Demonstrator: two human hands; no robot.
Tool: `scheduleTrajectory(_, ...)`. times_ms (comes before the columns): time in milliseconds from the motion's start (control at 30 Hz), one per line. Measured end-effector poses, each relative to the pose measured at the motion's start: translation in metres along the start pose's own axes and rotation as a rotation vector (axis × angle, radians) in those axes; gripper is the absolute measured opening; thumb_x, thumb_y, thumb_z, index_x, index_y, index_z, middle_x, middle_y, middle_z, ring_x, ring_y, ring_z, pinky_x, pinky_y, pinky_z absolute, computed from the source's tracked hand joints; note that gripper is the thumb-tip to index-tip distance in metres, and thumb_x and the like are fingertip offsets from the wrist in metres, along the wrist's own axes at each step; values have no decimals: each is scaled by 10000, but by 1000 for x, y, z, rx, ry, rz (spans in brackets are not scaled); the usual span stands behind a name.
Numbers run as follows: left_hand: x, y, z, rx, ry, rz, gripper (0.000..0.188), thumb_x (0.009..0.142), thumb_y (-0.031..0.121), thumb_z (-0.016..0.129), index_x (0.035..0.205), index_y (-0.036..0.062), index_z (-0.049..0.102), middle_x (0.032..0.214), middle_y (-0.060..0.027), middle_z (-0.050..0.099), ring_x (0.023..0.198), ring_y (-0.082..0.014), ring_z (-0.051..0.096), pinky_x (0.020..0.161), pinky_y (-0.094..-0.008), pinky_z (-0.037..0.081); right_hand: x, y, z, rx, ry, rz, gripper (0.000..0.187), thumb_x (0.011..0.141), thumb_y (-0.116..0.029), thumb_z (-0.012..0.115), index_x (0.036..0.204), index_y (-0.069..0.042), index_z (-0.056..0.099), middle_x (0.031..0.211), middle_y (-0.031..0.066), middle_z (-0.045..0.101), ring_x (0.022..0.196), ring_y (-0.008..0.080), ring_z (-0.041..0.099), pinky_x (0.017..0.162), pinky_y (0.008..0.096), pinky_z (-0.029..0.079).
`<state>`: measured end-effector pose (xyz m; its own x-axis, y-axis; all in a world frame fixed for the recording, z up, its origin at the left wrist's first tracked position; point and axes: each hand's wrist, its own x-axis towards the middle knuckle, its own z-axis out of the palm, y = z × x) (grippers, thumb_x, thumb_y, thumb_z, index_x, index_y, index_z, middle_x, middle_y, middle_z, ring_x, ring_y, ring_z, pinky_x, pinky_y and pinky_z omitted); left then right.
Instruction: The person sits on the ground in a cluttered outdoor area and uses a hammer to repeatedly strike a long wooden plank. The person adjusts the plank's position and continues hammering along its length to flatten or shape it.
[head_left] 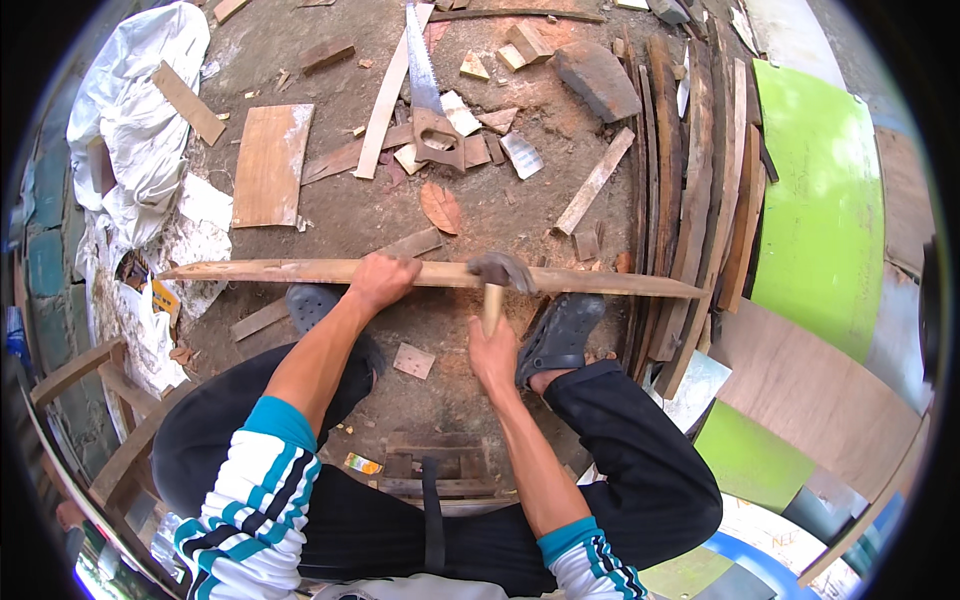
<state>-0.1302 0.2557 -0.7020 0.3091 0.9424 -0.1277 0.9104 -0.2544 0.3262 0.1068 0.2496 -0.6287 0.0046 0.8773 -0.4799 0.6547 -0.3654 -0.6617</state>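
A long, narrow wooden plank lies crosswise in front of me, its left end tapering to a point. My left hand is closed around it, left of its middle. In my right hand is the wooden handle of a claw hammer. The hammer's dark metal head is over the plank, right of my left hand; I cannot tell whether it touches the wood. Any nail under the head is hidden.
A handsaw lies ahead among wood offcuts. Left are a plywood piece and a white sack. Stacked long boards and a green panel stand right. A stone block sits far right. My clog-shod feet flank the hammer.
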Motion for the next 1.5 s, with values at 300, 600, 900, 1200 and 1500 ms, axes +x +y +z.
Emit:
scheduleTrajectory(300,-6,-1,8,0,39,-1,163,771,181,691,894,104,616,781,-82,703,709,-268,711,573,-396,552,-17,-44,-18,130,208,7,389,949,-345,641,1016,36,598,823,225,648,773,362,653,730,443,492)
scheduleTrajectory(600,-6,-3,8,22,42,12,70,838,146,582,840,81,608,800,-89,725,673,-264,721,537,-404,551,16,-68,-50,-109,-61,-23,361,952,-326,639,1012,28,602,750,246,661,743,461,673,619,466,502)
scheduleTrajectory(900,-2,2,8,18,66,14,69,853,127,562,842,73,603,798,-87,726,673,-254,723,538,-401,553,19,-33,-60,-359,-118,-83,295,949,-262,615,1014,16,544,785,319,646,807,505,651,682,534,495)
scheduleTrajectory(1200,-3,4,6,14,-6,17,109,862,132,559,900,53,622,875,-95,733,759,-252,735,583,-395,572,32,-63,-85,-243,-234,-32,351,935,-302,640,1057,25,596,844,316,656,855,499,649,734,538,491)
scheduleTrajectory(1500,-12,0,11,201,264,-20,450,833,147,593,1276,74,625,1379,-98,611,1214,-196,626,815,-342,571,18,-29,-101,-263,-48,40,379,941,-350,643,962,23,579,825,288,670,847,484,660,729,517,493)
